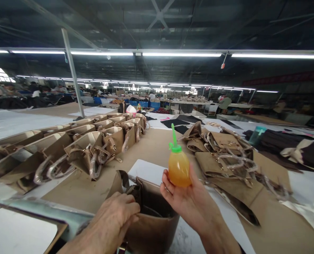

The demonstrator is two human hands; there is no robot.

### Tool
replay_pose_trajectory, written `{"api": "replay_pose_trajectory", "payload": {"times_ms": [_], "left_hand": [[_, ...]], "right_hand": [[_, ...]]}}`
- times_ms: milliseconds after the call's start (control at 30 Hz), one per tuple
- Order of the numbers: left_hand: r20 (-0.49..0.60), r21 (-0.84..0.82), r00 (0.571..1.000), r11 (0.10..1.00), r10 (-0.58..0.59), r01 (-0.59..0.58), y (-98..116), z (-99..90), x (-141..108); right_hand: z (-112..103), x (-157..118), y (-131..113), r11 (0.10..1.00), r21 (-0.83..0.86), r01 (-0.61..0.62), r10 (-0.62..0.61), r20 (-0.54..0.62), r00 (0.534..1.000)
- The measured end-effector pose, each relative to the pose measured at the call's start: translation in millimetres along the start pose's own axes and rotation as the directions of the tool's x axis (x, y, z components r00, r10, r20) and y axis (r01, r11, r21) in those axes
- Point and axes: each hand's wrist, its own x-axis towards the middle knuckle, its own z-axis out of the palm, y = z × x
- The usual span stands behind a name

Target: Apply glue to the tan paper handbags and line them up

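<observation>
Left hand (119, 211) at bag (153, 229) (fingertips unclear)

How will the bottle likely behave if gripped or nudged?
The bottle would probably give when squeezed: its translucent wall looks thin. It may tip easily, with a tall nozzle above a rounded body. Expect some weight, perhaps, since amber liquid seems to fill much of it.

The bottle (179, 169) is smooth, glossy plastic; the near bag (154, 229), perhaps leather, looks smooth; shiny plastic film (41, 171) wraps handles (92, 167) at left.
</observation>
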Motion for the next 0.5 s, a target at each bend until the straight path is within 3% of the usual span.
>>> {"api": "replay_pose_trajectory", "payload": {"times_ms": [67, 133, 200, 267, 400, 500], "left_hand": [[-0.102, -0.115, 0.99, 0.989, -0.101, 0.09, 4, -8.9, -3], [-0.124, -0.15, 0.956, 0.957, -0.267, 0.248, 11, -22.0, 1], [-0.085, -0.107, 0.907, 0.909, -0.411, 0.402, 19, -34.3, 12], [-0.004, -0.042, 0.875, 0.875, -0.483, 0.483, 23, -41.4, 26], [0.145, 0.023, 0.896, 0.906, -0.421, 0.422, 15, -34.4, 51], [0.177, -0.025, 0.916, 0.929, -0.361, 0.37, 0, -18.3, 60]], "right_hand": [[-2, 5, 7, 1.0, -0.02, -0.022, 0.022, 0.019, 1.0], [-4, 10, 9, 0.999, -0.038, -0.018, 0.019, 0.026, 0.999], [-6, 14, 9, 0.999, -0.041, -0.003, 0.003, 0.013, 1.0], [-6, 16, 8, 0.999, -0.037, 0.012, -0.012, 0.002, 1.0], [-5, 18, 8, 0.998, -0.059, 0.006, -0.007, -0.013, 1.0], [-4, 18, 10, 0.997, -0.08, -0.002, 0.0, -0.026, 1.0]]}}
